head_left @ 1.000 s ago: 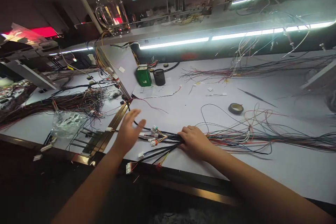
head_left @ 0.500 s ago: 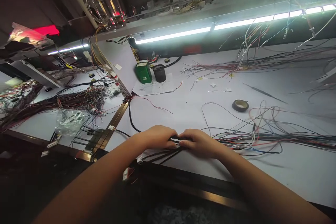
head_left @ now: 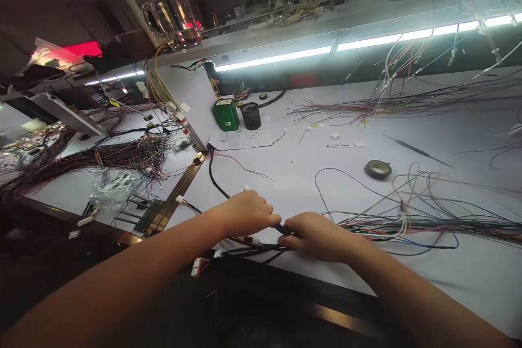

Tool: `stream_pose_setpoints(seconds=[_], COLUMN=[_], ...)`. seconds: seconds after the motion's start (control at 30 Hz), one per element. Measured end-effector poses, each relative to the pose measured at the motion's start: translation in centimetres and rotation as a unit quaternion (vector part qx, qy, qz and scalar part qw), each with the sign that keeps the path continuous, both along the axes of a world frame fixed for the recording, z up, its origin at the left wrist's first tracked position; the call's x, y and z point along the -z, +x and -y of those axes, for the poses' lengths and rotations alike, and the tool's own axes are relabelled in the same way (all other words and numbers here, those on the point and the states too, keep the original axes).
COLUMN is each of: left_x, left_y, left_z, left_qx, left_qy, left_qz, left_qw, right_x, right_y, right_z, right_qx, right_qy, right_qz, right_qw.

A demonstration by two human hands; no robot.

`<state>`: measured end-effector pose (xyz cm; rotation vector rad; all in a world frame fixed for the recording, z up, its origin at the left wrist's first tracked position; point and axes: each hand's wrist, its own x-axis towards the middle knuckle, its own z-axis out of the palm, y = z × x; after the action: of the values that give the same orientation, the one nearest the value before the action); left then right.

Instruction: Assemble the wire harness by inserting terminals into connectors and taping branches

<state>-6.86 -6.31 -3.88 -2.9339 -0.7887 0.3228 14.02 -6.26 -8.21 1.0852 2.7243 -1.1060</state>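
Note:
Near the front edge of the white table, my left hand (head_left: 250, 213) is closed around a black-wrapped wire bundle (head_left: 281, 228). Just to its right, my right hand (head_left: 316, 236) pinches the same wire bundle between thumb and fingers. A short dark stretch of it shows between the two hands. Loose thin wires (head_left: 432, 227) in several colours fan out to the right beyond my right hand. Black-sleeved branches (head_left: 261, 248) with white connectors lie below my left hand and reach the table edge. My palms hide the rest of the grip.
A roll of dark tape (head_left: 377, 169) lies at the right, with a pointed tool (head_left: 418, 150) behind it. Toward the back stand a green box (head_left: 227, 115) and a black mesh cup (head_left: 250, 116). More wires (head_left: 138, 155) cover the left table. A glass jug (head_left: 169, 5) stands on the shelf.
My left hand has turned more into a fist and risen slightly off the bundle's line. The black branches below it show more. My right hand stays at nearly the same spot.

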Motion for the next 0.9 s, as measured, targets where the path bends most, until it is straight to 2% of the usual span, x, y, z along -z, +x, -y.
stream_pose_setpoints(seconds=[0.03, 0.1, 0.23, 0.37, 0.43, 0.57, 0.67, 0.73, 0.8, 0.9], left_x=[0.1, 0.2, 0.1, 0.4, 0.4, 0.4, 1.3, 2.5, 3.6, 4.2], left_y=[-0.2, -0.5, -1.3, -1.7, -1.7, -1.6, -1.7, -1.8, -1.3, 0.8], left_z=[-0.1, -0.5, -1.0, -0.9, -0.6, 2.0, 5.3, 6.9, 7.6, 6.9], left_qx=[0.037, 0.064, 0.024, -0.005, -0.024, -0.051, -0.041, -0.122, -0.204, -0.311], left_qy=[0.024, 0.053, 0.05, 0.018, 0.025, 0.07, 0.063, 0.055, 0.044, -0.069], left_qz=[0.008, 0.018, 0.028, 0.006, 0.014, 0.109, 0.234, 0.289, 0.268, 0.2], left_qw=[0.999, 0.996, 0.998, 1.0, 0.999, 0.99, 0.969, 0.948, 0.941, 0.927], right_x=[-0.2, -0.4, 0.1, 0.8, 1.0, 1.3, 1.4, 1.0, 0.4, -1.0], right_y=[0.2, 0.5, 0.6, 0.4, 0.2, -0.1, -0.1, -0.2, -0.3, -0.4], right_z=[-0.4, -1.0, -1.1, -0.3, -0.1, 0.2, 0.4, 0.5, 0.6, 1.0], right_qx=[-0.027, -0.039, -0.002, -0.005, 0.002, 0.041, 0.069, 0.06, 0.045, 0.04], right_qy=[-0.04, -0.083, -0.058, -0.076, -0.055, 0.01, 0.047, 0.074, 0.101, 0.133], right_qz=[-0.006, -0.013, -0.046, -0.077, -0.076, -0.065, -0.062, -0.072, -0.085, -0.09], right_qw=[0.999, 0.996, 0.997, 0.994, 0.996, 0.997, 0.995, 0.993, 0.99, 0.986])
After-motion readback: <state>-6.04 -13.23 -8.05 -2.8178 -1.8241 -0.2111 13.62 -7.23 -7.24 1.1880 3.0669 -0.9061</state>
